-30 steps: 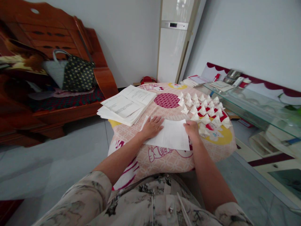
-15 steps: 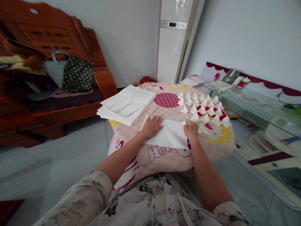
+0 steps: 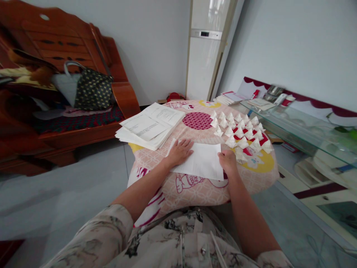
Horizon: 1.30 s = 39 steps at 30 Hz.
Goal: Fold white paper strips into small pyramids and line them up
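Note:
A white sheet of paper [image 3: 205, 160] lies in front of me on the cloth-covered table [image 3: 164, 188]. My left hand [image 3: 180, 152] rests flat on the sheet's left part, fingers stretched out. At the sheet's right edge, my right hand [image 3: 227, 160] is closed, with the paper pinched between thumb and fingers. Several small folded paper pyramids [image 3: 239, 132] stand in rows just beyond my right hand. Left of the sheet sits a stack of printed papers [image 3: 150, 124], its top pages overlapping unevenly.
A glass-topped cabinet [image 3: 295, 123] borders the table on the right, with cups and papers on it. On the left stands a wooden bench [image 3: 122, 93] holding a patterned bag [image 3: 93, 89]. A tall white air conditioner [image 3: 202, 67] is at the back.
The camera view has shifted slightly. The paper's lower right corner sits a little lower; both hands keep nearly the same places on the sheet.

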{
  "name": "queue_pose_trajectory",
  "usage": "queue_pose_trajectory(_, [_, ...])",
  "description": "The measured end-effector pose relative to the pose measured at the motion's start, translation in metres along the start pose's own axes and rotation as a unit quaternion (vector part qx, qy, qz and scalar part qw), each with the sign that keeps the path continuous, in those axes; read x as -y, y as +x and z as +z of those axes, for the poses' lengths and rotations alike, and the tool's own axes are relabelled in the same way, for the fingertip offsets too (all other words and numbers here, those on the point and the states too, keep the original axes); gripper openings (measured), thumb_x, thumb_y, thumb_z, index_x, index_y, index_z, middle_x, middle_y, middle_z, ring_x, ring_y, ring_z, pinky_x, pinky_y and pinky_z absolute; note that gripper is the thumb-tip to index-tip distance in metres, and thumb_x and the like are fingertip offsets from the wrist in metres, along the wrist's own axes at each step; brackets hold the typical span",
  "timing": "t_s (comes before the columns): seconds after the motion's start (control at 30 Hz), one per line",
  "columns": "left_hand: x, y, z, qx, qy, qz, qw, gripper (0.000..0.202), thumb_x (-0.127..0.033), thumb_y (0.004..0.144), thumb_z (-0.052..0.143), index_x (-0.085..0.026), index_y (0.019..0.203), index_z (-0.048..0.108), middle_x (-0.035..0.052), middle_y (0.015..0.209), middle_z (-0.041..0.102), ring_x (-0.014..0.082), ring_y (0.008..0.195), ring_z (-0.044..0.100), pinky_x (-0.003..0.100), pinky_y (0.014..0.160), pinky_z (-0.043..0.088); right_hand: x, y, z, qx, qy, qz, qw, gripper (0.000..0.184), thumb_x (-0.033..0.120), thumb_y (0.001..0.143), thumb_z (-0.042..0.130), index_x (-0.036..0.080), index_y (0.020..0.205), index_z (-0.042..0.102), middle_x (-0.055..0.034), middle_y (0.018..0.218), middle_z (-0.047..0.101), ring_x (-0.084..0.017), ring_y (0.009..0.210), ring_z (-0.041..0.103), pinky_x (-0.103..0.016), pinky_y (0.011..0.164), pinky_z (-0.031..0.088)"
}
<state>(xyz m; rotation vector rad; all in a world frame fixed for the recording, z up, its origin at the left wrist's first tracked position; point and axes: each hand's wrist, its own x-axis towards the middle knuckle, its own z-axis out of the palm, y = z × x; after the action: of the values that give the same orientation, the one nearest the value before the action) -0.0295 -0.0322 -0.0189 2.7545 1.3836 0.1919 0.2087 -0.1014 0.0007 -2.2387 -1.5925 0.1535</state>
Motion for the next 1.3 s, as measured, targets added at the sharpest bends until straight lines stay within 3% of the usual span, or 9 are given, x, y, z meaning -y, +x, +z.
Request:
queue_pose_trajectory(0.17, [-0.001, 0.0, -0.002, 0.006, 0.0, -0.002, 1.0, 0.056, -0.04, 0.106, 0.025, -0.022, 0.158, 0.033, 0.007, 0.164, 0.033, 0.0265, 0.153, 0.027, 0.053, 0.125, 0.019, 0.006, -0.005, -0.003, 0.005, -0.029, 0.007, 1.0, 0.033, 0.018, 0.087, 0.048, 0.009, 0.082, 0.079, -0.0176, 0.085, 0.075, -0.024, 0.08, 0.064, -0.03, 0.069, 0.039])
queue_pose_trajectory(0.6, [-0.001, -0.003, 0.0, -0.02, 0.012, 0.005, 1.0, 0.054, -0.041, 0.106, 0.026, -0.022, 0.155, 0.038, 0.0072, 0.162, 0.037, 0.0268, 0.151, 0.032, 0.054, 0.124, 0.023, 0.006, -0.006, -0.001, 0.006, -0.044, 0.011, 0.999, 0.034, 0.016, 0.089, 0.047, 0.008, 0.086, 0.08, -0.0187, 0.093, 0.076, -0.026, 0.089, 0.068, -0.029, 0.073, 0.041])
queue_pose_trajectory(0.8, [0.0, -0.001, 0.001, -0.007, 0.003, 0.0, 1.0, 0.055, -0.04, 0.106, 0.026, -0.02, 0.157, 0.036, 0.0075, 0.164, 0.033, 0.0271, 0.152, 0.03, 0.053, 0.125, 0.021, -0.001, -0.003, 0.003, -0.007, 0.0, 0.006, 1.0, 0.031, 0.019, 0.087, 0.049, 0.013, 0.07, 0.074, -0.0139, 0.076, 0.072, -0.022, 0.075, 0.063, -0.03, 0.066, 0.038])
queue_pose_trajectory(0.97, [0.001, -0.005, -0.008, 0.002, -0.006, 0.004, 1.0, 0.055, -0.037, 0.105, 0.031, -0.015, 0.155, 0.037, 0.0126, 0.163, 0.035, 0.0261, 0.152, 0.031, 0.05, 0.125, 0.024, -0.007, -0.007, 0.001, 0.004, 0.084, 0.017, 0.996, 0.041, 0.036, 0.087, 0.053, 0.02, 0.049, 0.055, -0.0021, 0.052, 0.052, -0.017, 0.056, 0.048, -0.03, 0.057, 0.03])
queue_pose_trajectory(1.07, [0.002, -0.014, -0.015, -0.005, 0.005, 0.017, 1.0, 0.054, -0.036, 0.104, 0.035, -0.015, 0.153, 0.041, 0.015, 0.162, 0.036, 0.0285, 0.152, 0.031, 0.054, 0.125, 0.021, -0.007, -0.011, 0.0, 0.006, 0.106, 0.022, 0.994, 0.039, 0.036, 0.083, 0.057, 0.022, 0.047, 0.05, 0.0005, 0.049, 0.046, -0.016, 0.055, 0.045, -0.029, 0.056, 0.029])
queue_pose_trajectory(1.3, [0.002, -0.034, -0.011, 0.013, 0.002, 0.001, 1.0, 0.056, -0.041, 0.105, 0.029, -0.02, 0.157, 0.035, 0.0119, 0.164, 0.032, 0.0287, 0.152, 0.03, 0.055, 0.124, 0.023, -0.001, -0.018, 0.004, -0.033, 0.034, 0.003, 0.999, 0.032, 0.028, 0.087, 0.05, 0.016, 0.065, 0.069, -0.0107, 0.069, 0.067, -0.021, 0.067, 0.056, -0.031, 0.061, 0.034])
